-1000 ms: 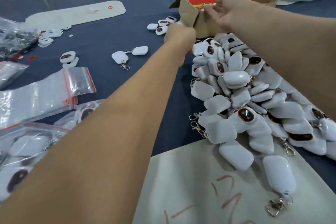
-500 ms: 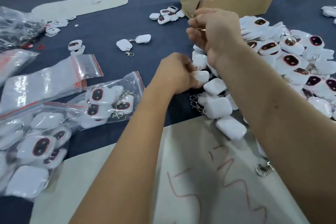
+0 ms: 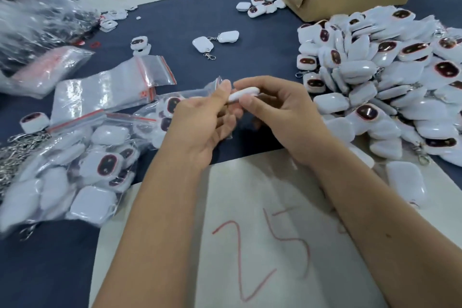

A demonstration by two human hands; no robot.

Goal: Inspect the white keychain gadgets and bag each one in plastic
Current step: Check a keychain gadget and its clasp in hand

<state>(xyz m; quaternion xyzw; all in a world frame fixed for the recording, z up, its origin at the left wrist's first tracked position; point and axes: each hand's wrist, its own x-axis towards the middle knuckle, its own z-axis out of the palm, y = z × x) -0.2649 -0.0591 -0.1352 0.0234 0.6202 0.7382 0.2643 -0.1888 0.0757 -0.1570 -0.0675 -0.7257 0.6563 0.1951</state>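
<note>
Now | left hand [image 3: 200, 120] grip + right hand [image 3: 280, 105] grip: both pinch one gadget [image 3: 243, 92] edge-on

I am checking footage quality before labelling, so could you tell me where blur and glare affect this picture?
Head view: the bagged gadgets at lower left are smeared by motion blur; glare streaks cross the empty zip bags; both hands and the gadget they hold are fairly sharp; wide-angle distortion bends the edges.
</note>
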